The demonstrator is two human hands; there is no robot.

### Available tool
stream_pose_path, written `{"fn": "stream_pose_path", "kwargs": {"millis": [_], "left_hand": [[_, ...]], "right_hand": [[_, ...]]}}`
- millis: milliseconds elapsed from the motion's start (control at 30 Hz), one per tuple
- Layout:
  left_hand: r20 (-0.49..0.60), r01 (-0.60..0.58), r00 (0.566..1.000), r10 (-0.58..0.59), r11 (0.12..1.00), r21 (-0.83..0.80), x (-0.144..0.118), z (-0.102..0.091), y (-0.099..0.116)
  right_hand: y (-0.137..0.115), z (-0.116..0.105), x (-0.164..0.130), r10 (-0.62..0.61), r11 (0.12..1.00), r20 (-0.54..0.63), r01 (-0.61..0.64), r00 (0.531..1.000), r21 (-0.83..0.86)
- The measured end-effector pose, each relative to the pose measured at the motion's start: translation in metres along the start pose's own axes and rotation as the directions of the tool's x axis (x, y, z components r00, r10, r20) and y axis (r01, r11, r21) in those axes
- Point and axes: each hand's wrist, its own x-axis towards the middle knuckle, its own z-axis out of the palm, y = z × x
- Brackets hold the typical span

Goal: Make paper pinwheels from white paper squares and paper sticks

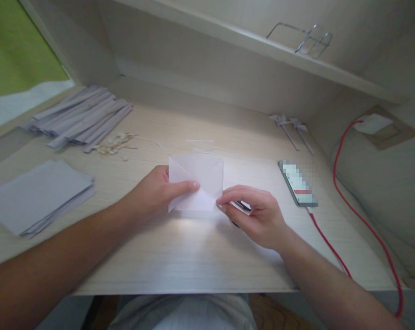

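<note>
A small square white sheet of paper (207, 169), marked with diagonal creases or cuts, is held up over the desk. My left hand (166, 185) grips its left side, thumb lying across the front and fingers hidden behind. At the lower right corner, the thumb and forefinger of my right hand (253, 208) pinch the paper's edge. Tucked in that same hand is a dark, shiny object (242, 205), possibly scissors, mostly covered by the fingers. Thin paper strips (200, 145) lie on the desk just beyond the sheet.
Rolled paper sticks (80, 114) are heaped at back left, beside pale scraps (116, 144). A paper stack (42, 192) lies at left. Two paper pinwheels (290, 126) rest at back right, behind a phone (297, 183) on a red cable (331, 245). A shelf (248, 43) overhangs the desk.
</note>
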Motion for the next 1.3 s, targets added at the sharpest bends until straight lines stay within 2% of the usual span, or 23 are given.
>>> {"fn": "stream_pose_path", "kwargs": {"millis": [200,467,733,1033,1300], "left_hand": [[0.001,-0.001,1.000,0.001,0.999,0.041,-0.0014,0.0006,0.0035],[0.056,0.011,0.998,-0.015,0.998,0.067,-0.0024,0.0010,0.0022],[0.053,0.045,0.997,-0.050,0.996,0.077,-0.0041,0.0014,0.0030],[-0.007,0.000,1.000,0.000,0.999,0.034,-0.0041,0.0039,0.0009],[0.010,0.006,1.000,-0.007,0.997,0.079,-0.0051,0.0040,0.0022]], "right_hand": [[-0.0003,-0.0010,0.0007,-0.001,1.000,0.058,0.001,0.998,-0.011],[-0.0005,0.0003,0.0000,0.033,0.999,0.071,-0.034,0.997,0.006],[0.0019,0.0005,-0.0017,0.079,0.995,0.086,-0.084,0.993,0.058],[0.0003,0.0015,-0.0001,0.082,0.994,0.103,-0.089,0.991,0.069],[0.0002,0.0008,-0.0007,0.085,0.994,0.101,-0.090,0.991,0.053]]}}
